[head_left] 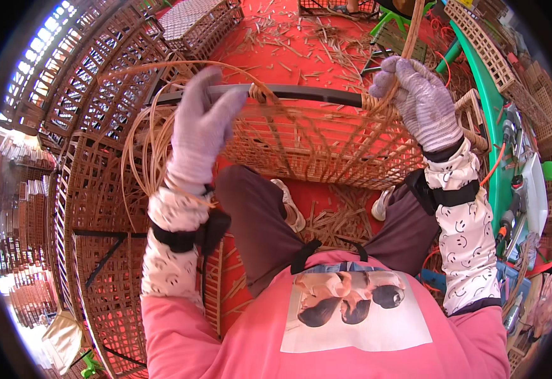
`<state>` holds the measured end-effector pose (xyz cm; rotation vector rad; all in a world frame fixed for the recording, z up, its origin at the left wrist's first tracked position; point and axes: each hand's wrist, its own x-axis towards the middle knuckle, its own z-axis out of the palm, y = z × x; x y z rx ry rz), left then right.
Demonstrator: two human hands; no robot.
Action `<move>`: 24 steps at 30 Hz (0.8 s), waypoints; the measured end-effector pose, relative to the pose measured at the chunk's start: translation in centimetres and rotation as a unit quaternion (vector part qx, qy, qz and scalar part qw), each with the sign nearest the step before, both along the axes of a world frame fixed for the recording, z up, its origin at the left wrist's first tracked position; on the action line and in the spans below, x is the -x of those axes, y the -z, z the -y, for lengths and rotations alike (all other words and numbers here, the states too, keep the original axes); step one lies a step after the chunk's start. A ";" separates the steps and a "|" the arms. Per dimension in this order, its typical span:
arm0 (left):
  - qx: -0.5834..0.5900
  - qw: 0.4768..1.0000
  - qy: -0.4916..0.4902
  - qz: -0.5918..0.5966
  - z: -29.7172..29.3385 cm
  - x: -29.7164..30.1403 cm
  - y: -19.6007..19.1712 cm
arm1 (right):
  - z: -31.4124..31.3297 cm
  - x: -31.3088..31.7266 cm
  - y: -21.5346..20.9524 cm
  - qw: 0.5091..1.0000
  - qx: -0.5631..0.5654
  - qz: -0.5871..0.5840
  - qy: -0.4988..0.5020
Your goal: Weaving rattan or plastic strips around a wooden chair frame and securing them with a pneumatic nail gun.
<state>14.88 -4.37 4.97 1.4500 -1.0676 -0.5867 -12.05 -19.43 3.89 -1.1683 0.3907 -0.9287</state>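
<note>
A wicker frame (326, 148) of woven strands stands in front of my knees, with a dark bar (314, 95) along its top edge. My right hand (422, 104), in a pale knit glove, is closed at the bar's right end, pinching a rattan strand (413, 31) that rises past the fingers. My left hand (203, 126), gloved the same way, hovers over the bar's left end with thumb and fingers apart, slightly blurred. A loose rattan strand (162, 65) arches behind its fingertips. A coil of thin strands (138, 151) hangs beside my left wrist.
Stacked woven panels (93, 82) crowd the left side. A woven box (197, 25) stands at the far left. Cane scraps (326, 47) litter the red floor (263, 63). To the right, a green table edge (487, 120) runs alongside tools and a white container (533, 192).
</note>
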 end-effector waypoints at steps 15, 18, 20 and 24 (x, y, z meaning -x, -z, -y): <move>0.014 0.999 0.038 0.012 1.4 -3.5 -4.1 | -0.6 0.1 -0.6 0.998 -0.049 -0.025 0.017; -0.115 0.938 0.003 0.328 -0.3 -4.8 -3.2 | -0.9 -0.2 -1.0 0.999 -0.041 -0.031 -0.016; -0.196 0.952 0.078 0.222 -2.4 -4.1 -1.1 | -1.3 -0.4 -0.9 0.996 -0.064 -0.022 0.055; -0.351 0.902 0.248 -0.047 -6.4 -0.7 2.3 | -1.4 -0.3 -0.6 0.997 -0.020 -0.054 0.060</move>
